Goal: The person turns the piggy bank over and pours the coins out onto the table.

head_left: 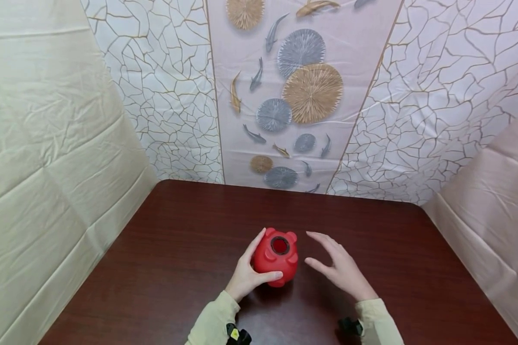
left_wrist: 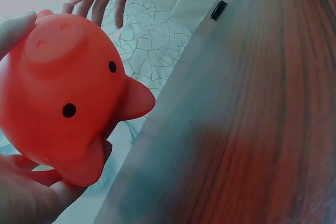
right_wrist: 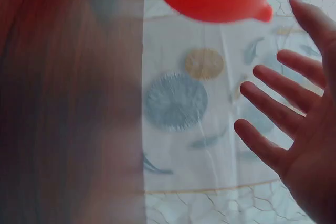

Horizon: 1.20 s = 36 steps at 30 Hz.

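A red piggy bank (head_left: 267, 261) is held above the table by my left hand (head_left: 247, 275), thumb on its near side and fingers round the far left side. Its feet and a round, dark-rimmed opening (head_left: 280, 245) point up toward the head view. In the left wrist view the snout (left_wrist: 55, 43) and both black eyes show. My right hand (head_left: 338, 268) hovers to the right of the piggy bank, apart from it, with thumb and fingers spread. Nothing lies in that palm in the right wrist view.
Dark brown wooden table (head_left: 190, 230) spreads under both hands. A small black object (left_wrist: 219, 10) shows on the table in the left wrist view; its kind is unclear. Patterned cloth (head_left: 181, 96) hangs behind the far edge, with pale cloth (head_left: 60, 143) along the left side.
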Tool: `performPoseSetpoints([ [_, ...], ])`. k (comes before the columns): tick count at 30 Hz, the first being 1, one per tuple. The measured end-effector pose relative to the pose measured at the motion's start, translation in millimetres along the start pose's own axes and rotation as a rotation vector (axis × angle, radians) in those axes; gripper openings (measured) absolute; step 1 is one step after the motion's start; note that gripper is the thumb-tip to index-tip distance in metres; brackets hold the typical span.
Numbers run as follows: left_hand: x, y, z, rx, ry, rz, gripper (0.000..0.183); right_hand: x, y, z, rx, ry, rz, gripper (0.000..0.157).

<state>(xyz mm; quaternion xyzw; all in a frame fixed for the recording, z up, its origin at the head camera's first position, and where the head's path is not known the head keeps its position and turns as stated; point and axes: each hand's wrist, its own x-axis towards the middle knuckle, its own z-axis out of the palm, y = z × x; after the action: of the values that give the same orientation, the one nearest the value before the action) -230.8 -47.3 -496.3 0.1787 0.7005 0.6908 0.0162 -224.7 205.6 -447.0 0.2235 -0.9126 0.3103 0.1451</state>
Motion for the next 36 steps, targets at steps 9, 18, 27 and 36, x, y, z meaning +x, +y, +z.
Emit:
performPoseSetpoints([
  [9, -0.1, -2.2, 2.4, 0.008, -0.019, 0.0, 0.093, 2.4, -5.7, 27.7, 0.289, -0.105, 0.073, 0.088],
  [18, -1.4, -3.1, 5.4, -0.006, -0.04, -0.006, 0.094, -2.8, -9.7, 52.9, 0.477, -0.169, 0.098, 0.112],
  [27, -1.7, -6.9, 5.9, -0.003, -0.054, -0.01, 0.096, -5.4, -3.7, 61.2, 0.525, -0.157, 0.084, 0.109],
  [36, -1.7, -3.7, 6.5, -0.094, -0.117, -0.022, 0.091, -6.8, -3.1, 53.2, 0.525, -0.13, 0.121, 0.106],
])
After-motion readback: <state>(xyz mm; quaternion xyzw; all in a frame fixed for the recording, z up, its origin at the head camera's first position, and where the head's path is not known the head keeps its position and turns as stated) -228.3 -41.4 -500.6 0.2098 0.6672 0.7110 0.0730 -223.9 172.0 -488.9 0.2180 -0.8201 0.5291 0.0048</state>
